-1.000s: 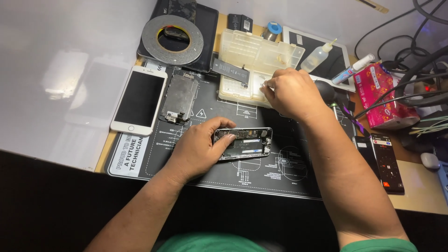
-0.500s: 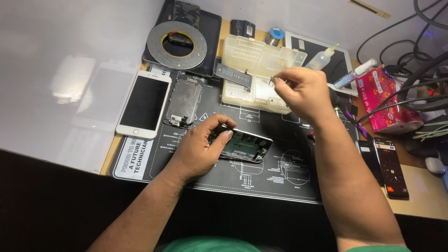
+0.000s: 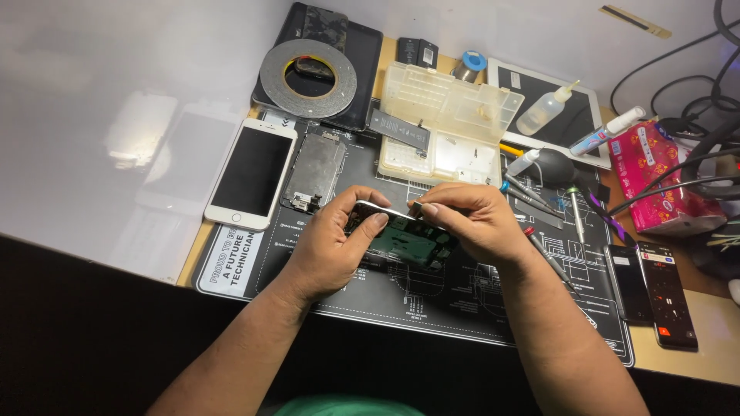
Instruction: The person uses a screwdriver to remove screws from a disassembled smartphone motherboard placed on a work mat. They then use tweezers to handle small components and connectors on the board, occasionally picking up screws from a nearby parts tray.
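Observation:
My left hand (image 3: 333, 245) grips the left end of an opened phone body (image 3: 402, 240), tilted up off the black repair mat (image 3: 432, 308). My right hand (image 3: 472, 219) rests over the phone's upper right edge, thumb and forefinger pinched at its rim; whether they hold a small part cannot be told. A clear plastic parts box (image 3: 443, 127) lies just beyond the hands.
A white phone (image 3: 251, 173) and a metal screen backplate (image 3: 314, 171) lie at left on the mat. A tape roll (image 3: 307, 78) sits at the back. Screwdrivers (image 3: 539, 204), a dust blower (image 3: 556, 166), bottles, a pink packet (image 3: 655, 185) and two dark phones (image 3: 651, 289) crowd the right.
My right hand came back from the parts box down to the phone body. My left hand lifted and tilted the phone up off the mat.

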